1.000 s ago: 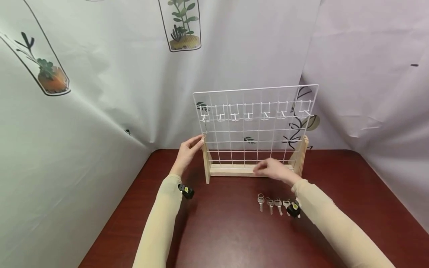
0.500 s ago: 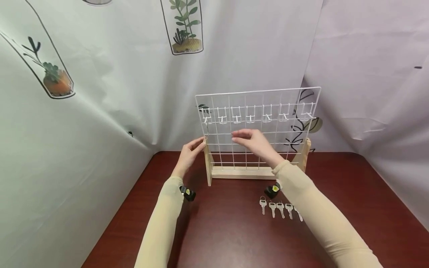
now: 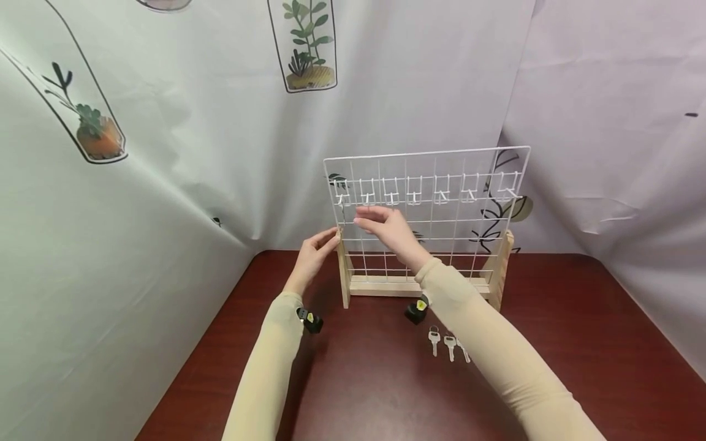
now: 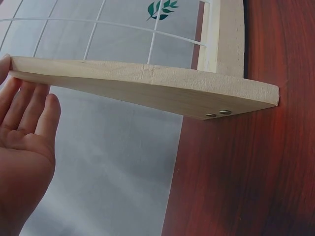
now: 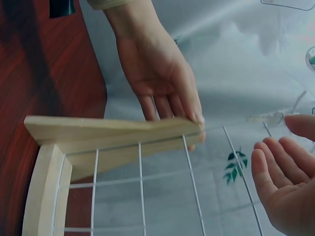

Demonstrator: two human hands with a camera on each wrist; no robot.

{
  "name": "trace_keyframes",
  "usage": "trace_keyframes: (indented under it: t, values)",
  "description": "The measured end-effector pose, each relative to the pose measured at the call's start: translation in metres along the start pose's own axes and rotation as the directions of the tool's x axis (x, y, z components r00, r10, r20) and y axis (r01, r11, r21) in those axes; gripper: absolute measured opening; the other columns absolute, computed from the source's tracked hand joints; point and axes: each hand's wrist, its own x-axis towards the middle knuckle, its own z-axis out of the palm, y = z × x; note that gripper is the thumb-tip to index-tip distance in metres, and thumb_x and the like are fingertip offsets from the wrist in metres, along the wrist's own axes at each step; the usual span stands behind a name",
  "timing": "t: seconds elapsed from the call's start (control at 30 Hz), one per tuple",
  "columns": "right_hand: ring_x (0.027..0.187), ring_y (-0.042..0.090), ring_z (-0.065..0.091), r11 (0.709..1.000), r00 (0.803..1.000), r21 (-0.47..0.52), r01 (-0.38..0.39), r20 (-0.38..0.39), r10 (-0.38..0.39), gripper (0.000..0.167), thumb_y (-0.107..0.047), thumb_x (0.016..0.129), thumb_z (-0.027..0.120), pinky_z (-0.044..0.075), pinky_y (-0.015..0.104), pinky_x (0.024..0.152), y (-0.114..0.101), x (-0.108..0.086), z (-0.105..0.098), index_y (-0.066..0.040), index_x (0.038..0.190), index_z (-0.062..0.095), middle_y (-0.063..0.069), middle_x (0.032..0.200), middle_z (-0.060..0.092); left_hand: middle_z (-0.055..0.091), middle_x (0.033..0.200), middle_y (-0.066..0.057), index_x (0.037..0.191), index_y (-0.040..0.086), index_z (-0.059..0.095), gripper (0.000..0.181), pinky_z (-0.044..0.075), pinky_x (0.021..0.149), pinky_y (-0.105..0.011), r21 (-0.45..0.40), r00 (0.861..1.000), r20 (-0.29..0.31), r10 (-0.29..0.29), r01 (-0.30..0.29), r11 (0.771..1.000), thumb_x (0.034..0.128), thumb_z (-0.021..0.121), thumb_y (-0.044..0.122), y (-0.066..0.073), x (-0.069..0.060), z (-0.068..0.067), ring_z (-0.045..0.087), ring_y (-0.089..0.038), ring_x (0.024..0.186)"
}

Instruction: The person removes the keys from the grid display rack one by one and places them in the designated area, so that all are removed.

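Note:
My left hand [image 3: 313,254] holds the top of the left wooden upright [image 4: 147,81] of a white wire grid rack [image 3: 427,151]. In the right wrist view its thumb lies along the near side, and fingertips show past the wood. A key [image 5: 270,117] hangs from the leftmost hook, thin and faint in the head view. Close to it is my right hand [image 3: 388,229], raised in front of the grid with loosely bent fingers and thumb apart; I see nothing held in it. Several keys lie in a row on the table, including a key [image 3: 434,341] with a ring; my right sleeve hides some.
Several white hooks, including a hook [image 3: 441,196], line the upper grid. A wooden bar [image 3: 380,286] joins the rack's feet on the dark red table [image 3: 364,367]. Pale curtains with printed plants [image 3: 311,73] surround the table. Each wrist wears a black camera [image 3: 416,310].
My right hand has risen from near the rack's base and moved left across the grid, up to the hanging key. My left hand stays on the upright.

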Motion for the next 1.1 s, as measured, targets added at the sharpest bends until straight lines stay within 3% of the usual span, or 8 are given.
trace_keyframes:
  t: [0.2, 0.4, 0.73, 0.93, 1.1]
  values:
    - [0.119, 0.026, 0.063, 0.996, 1.000, 0.089, 0.016, -0.013, -0.015, 0.044, -0.018, 0.096, 0.071, 0.052, 0.034, 0.097, -0.005, 0.008, 0.013, -0.001, 0.136, 0.061, 0.019, 0.135, 0.062, 0.060, 0.137, -0.019, 0.139, -0.003, 0.058, 0.043, 0.044, 0.107, -0.039, 0.005, 1.000, 0.003, 0.016, -0.016, 1.000, 0.1006, 0.064, 0.015, 0.001, 0.004, -0.001, 0.057, -0.028, 0.127]
    - [0.122, 0.026, 0.061, 0.989, 1.000, 0.148, -0.005, -0.015, 0.007, 0.048, -0.015, 0.096, 0.069, 0.050, 0.038, 0.101, -0.006, 0.015, 0.022, 0.003, 0.139, 0.056, 0.017, 0.136, 0.062, 0.060, 0.138, -0.019, 0.139, -0.003, 0.058, 0.043, 0.044, 0.107, -0.039, 0.000, 1.000, 0.007, 0.010, -0.010, 1.000, 0.1005, 0.064, 0.015, 0.001, 0.004, -0.001, 0.056, -0.029, 0.128]
    - [0.115, 0.026, 0.065, 0.993, 0.998, 0.115, -0.011, -0.061, 0.018, 0.042, -0.015, 0.095, 0.071, 0.055, 0.030, 0.091, -0.010, 0.019, 0.030, 0.000, 0.133, 0.063, 0.015, 0.129, 0.067, 0.059, 0.138, -0.020, 0.139, -0.003, 0.058, 0.042, 0.043, 0.108, -0.041, 0.001, 1.000, 0.006, 0.015, -0.015, 1.000, 0.1006, 0.064, 0.014, 0.000, 0.003, -0.001, 0.055, -0.030, 0.129]
    - [0.109, 0.028, 0.068, 0.991, 0.996, 0.131, 0.004, -0.085, 0.007, 0.036, -0.013, 0.095, 0.071, 0.056, 0.036, 0.091, -0.010, 0.022, 0.033, 0.000, 0.128, 0.066, 0.018, 0.120, 0.071, 0.059, 0.138, -0.020, 0.138, -0.003, 0.058, 0.042, 0.043, 0.108, -0.041, 0.005, 1.000, 0.002, 0.005, -0.005, 1.000, 0.1003, 0.064, 0.014, 0.000, 0.002, -0.001, 0.055, -0.030, 0.129]
    - [0.104, 0.034, 0.070, 0.987, 0.997, 0.162, 0.013, -0.082, 0.000, 0.032, -0.007, 0.096, 0.068, 0.056, 0.041, 0.090, -0.009, 0.021, 0.036, 0.003, 0.126, 0.066, 0.021, 0.116, 0.071, 0.061, 0.137, -0.017, 0.138, 0.000, 0.060, 0.043, 0.044, 0.107, -0.041, 0.015, 0.999, -0.029, 0.025, -0.024, 1.000, 0.0994, 0.067, 0.020, -0.025, 0.010, -0.003, 0.058, -0.025, 0.125]
